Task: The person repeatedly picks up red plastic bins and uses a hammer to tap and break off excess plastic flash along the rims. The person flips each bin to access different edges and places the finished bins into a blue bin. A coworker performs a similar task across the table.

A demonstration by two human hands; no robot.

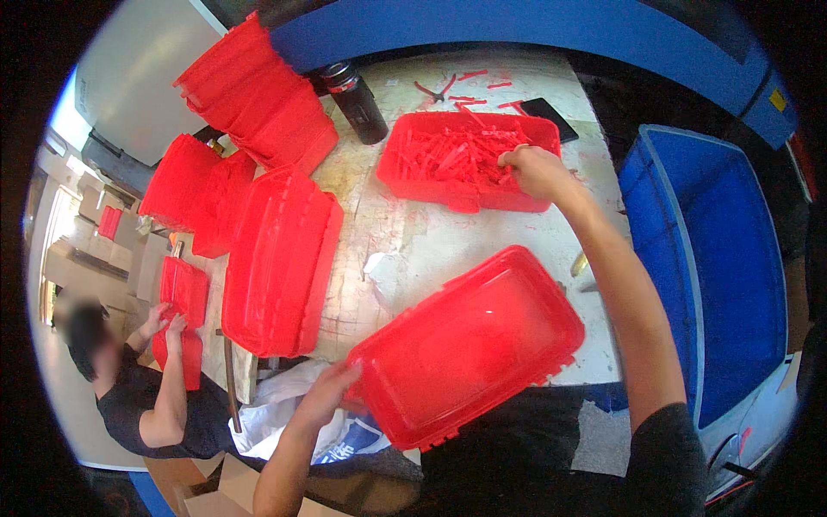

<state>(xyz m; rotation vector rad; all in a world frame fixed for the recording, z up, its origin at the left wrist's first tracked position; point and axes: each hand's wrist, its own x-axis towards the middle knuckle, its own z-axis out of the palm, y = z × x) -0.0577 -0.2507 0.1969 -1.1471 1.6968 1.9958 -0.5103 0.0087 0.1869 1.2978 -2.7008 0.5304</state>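
Observation:
My left hand [326,393] grips the left end of a shallow red plastic box [472,345], held tilted at the table's near edge. Its fingers are partly hidden by the box. My right hand [541,172] is over the right end of another red box [422,191], which is filled with thin red plastic scraps [457,159]. The fingers of that hand are curled together at the scraps; what they hold, if anything, is too small to make out.
Stacked red boxes [280,258] line the table's left side. A black tumbler [357,103], pliers [438,90] and a flat black object [549,117] lie at the back. A blue bin [732,267] stands at right. At left, a co-worker [164,414] handles a red box [183,293].

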